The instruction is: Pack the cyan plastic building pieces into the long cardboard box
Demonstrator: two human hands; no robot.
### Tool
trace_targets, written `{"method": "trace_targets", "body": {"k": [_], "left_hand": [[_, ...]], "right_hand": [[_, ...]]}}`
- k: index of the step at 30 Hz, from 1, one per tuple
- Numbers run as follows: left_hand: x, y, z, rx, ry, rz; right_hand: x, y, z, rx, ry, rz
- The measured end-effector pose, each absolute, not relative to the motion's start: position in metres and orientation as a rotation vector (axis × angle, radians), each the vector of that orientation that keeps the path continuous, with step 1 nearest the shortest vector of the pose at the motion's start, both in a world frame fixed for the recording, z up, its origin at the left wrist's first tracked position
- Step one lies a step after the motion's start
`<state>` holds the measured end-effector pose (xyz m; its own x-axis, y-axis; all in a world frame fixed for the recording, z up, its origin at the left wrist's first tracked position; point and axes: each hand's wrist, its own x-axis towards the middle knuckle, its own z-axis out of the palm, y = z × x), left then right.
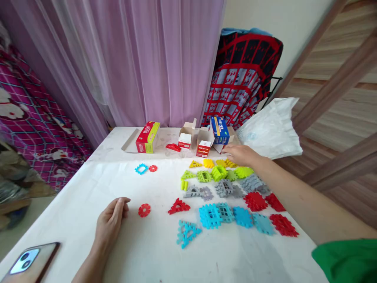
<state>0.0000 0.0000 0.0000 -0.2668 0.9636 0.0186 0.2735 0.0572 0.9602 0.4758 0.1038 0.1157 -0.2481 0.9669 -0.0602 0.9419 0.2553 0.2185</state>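
Observation:
My left hand (113,214) rests on its side on the white cloth, fingers curled in, thumb on top, and nothing shows in it. Just right of it lies a red notched disc (144,210). My right hand (240,154) reaches across to the far right, its fingers at a yellow interlocking tile (230,163) at the end of the yellow row; the fingertips are partly hidden. Nearer lie lime-green blocks (219,173), grey blocks (224,188), red tiles (255,201) and blue tiles (210,215). A red triangle (178,206) and a blue triangle (187,233) lie left of these.
Along the back edge stand a red-and-yellow box (147,137), two small open cartons (186,135) and a blue box (220,130). A white plastic bag (271,127) sits behind my right forearm. A phone (33,262) lies at the near left; a blue ring (141,169) lies farther back.

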Motion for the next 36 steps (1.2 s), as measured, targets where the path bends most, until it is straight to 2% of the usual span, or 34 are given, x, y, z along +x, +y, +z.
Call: {"method": "trace_targets", "body": {"k": [5,9,15,26,32,34,36], "left_hand": [[-0.004,0.0,-0.008,1.203,1.541,1.309],[-0.005,0.0,-0.009,1.136,1.482,1.386],[-0.005,0.001,-0.009,1.059,1.427,1.435],[-0.003,0.002,-0.011,1.06,1.4,1.427],[-0.006,0.005,-0.015,1.111,1.419,1.44],[-0.007,0.006,-0.017,1.13,1.434,1.441],[-0.006,0.007,-0.017,1.166,1.431,1.437]], "right_hand": [[0.346,0.114,0.1,1.619,2.64,0.07],[0.247,0.121,0.065,1.501,2.79,-0.187],[0.156,0.135,0.032,1.594,2.645,-0.403],[0.16,0.075,0.014,1.554,2.734,-0.267],[0.168,0.054,0.033,1.666,2.771,-0.219],[0.169,0.046,0.042,1.838,2.846,-0.315],[0.171,0.034,0.046,2.023,2.905,-0.663]]}}
